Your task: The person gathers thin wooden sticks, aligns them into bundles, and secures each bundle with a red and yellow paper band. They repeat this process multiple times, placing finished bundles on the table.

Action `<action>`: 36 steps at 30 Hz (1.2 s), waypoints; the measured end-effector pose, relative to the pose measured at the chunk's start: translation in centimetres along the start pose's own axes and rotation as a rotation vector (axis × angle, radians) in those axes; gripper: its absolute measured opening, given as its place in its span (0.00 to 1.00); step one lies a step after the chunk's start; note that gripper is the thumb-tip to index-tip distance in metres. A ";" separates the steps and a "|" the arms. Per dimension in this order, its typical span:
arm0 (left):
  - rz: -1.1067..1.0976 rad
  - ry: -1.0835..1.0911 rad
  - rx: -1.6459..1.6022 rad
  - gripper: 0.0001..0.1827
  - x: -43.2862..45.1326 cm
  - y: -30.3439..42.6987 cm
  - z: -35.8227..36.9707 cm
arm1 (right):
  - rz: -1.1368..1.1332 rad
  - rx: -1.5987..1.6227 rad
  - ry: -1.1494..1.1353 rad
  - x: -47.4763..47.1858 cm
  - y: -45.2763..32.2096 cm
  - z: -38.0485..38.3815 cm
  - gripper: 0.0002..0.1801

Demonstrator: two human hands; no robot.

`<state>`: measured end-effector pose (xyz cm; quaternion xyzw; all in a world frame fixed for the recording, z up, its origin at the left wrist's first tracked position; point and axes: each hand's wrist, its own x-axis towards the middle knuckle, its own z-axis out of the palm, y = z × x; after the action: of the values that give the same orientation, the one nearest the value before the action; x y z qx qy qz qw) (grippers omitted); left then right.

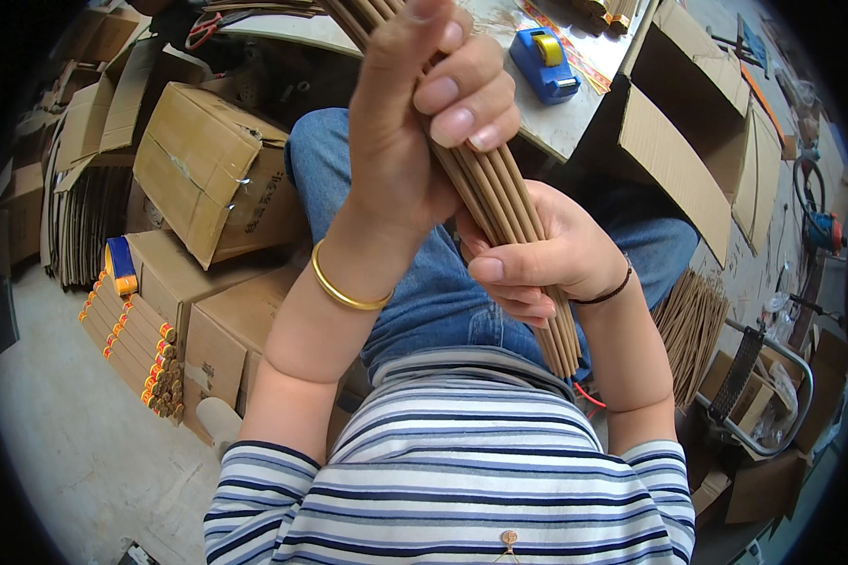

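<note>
A bundle of long, thin brown incense sticks (pixel 498 191) runs slantwise across my lap, its upper end cut off by the picture's top edge. My left hand (pixel 431 106) is wrapped around its upper part, with the fingers curled over the sticks. Lower down, my right hand (pixel 530 254) grips the same bundle, the thumb lying across it. The lower ends point toward my waist. Beyond my hands, a blue tape dispenser (pixel 545 67) with yellow tape stands on the white table (pixel 325 32), beside red and yellow printed strips (pixel 586 63).
Banded incense bundles (pixel 131 339) are stacked at the left, by cardboard boxes (pixel 205 169). Red-handled scissors (pixel 201 30) lie at the table's far left. An open carton (pixel 678 155) stands at the right, above loose sticks (pixel 689 332) and a metal-framed seat (pixel 770 395).
</note>
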<state>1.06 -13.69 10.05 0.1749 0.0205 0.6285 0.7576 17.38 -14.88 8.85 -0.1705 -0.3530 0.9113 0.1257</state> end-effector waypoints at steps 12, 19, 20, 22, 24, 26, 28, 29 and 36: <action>0.127 0.265 0.086 0.16 0.1 -1.0 -0.4 | -0.043 -0.138 0.084 0.2 0.3 -0.2 0.12; 0.193 0.504 0.408 0.16 -0.3 -1.2 -1.8 | -0.647 -0.903 0.556 2.1 2.5 -0.9 0.26; 0.252 0.519 0.443 0.16 -0.2 -0.8 -2.4 | -0.751 -1.134 0.705 1.6 2.5 -0.7 0.28; 0.325 0.569 0.486 0.15 -0.3 -0.6 -3.4 | -0.861 -1.402 0.802 1.5 2.0 -0.2 0.17; 0.362 0.627 0.515 0.15 -0.3 -0.5 -4.3 | -0.808 -1.473 0.825 1.9 2.3 0.0 0.12; 0.392 0.531 0.510 0.11 -0.6 0.0 -5.1 | -0.761 -1.464 0.854 2.5 2.6 -0.1 0.10; 0.415 0.532 0.525 0.10 -0.8 0.3 -5.4 | -0.663 -1.467 0.868 2.9 2.8 0.1 0.10; 0.420 0.580 0.542 0.11 -0.6 0.1 -5.2 | -0.613 -1.468 0.875 3.0 2.8 0.2 0.09; 0.474 0.627 0.316 0.15 -1.2 5.3 -9.2 | -0.394 -1.649 0.744 1.1 2.6 0.5 0.09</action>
<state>-6.54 -11.89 2.78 0.0890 0.3053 0.7971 0.5133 15.91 -16.63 7.16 -0.4245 -0.8495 0.2206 0.2223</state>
